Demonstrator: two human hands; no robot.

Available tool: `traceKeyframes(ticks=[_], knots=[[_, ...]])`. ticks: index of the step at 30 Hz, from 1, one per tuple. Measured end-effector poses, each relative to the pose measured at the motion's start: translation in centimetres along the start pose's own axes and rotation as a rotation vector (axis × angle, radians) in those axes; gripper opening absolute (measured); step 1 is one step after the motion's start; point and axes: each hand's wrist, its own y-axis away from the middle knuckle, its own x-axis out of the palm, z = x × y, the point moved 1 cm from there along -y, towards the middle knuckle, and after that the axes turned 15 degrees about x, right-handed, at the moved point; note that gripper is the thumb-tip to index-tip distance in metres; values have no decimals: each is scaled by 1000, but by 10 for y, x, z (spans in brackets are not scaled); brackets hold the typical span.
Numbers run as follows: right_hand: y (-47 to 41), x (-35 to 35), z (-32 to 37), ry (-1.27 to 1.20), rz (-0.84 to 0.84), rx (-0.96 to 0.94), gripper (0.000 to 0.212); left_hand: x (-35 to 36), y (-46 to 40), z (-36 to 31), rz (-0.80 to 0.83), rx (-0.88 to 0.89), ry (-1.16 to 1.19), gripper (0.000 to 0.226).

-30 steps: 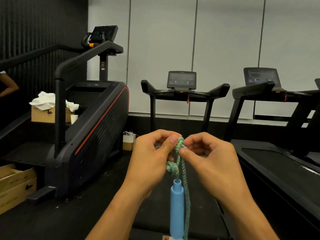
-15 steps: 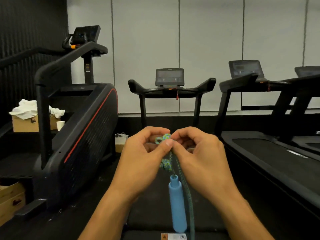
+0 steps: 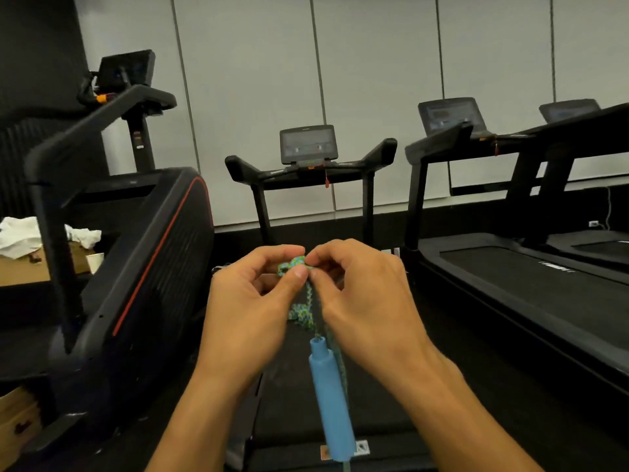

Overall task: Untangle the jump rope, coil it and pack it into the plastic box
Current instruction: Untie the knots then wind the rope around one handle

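We count one rope (image 3: 304, 313), one blue handle (image 3: 329, 400), two hands, three treadmills and a stair climber (image 3: 136, 267). The rope is braided green, blue and yellow, bunched in a knot (image 3: 292, 264) held up before us over the middle treadmill (image 3: 308, 158). Our left hand (image 3: 248, 315) and right hand (image 3: 367, 308) are close together, both pinching that knot at the fingertips. The handle hangs below them, a strand running beside it. At far left, a cardboard box (image 3: 20, 270) holds white cloth (image 3: 20, 235).
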Motion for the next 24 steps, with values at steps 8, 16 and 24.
traceKeyframes(ticks=[8, 16, 24], knots=[[-2, 2, -4, 23, -6, -31, 13, 7, 2, 2, -40, 32, -155, 17], [-6, 3, -10, -131, 31, 89, 13, 10, 0, 3, 8, 15, -110, 20], [-8, 10, -16, -288, 72, 221, 17, 8, -2, 6, -72, -47, 4, 18]])
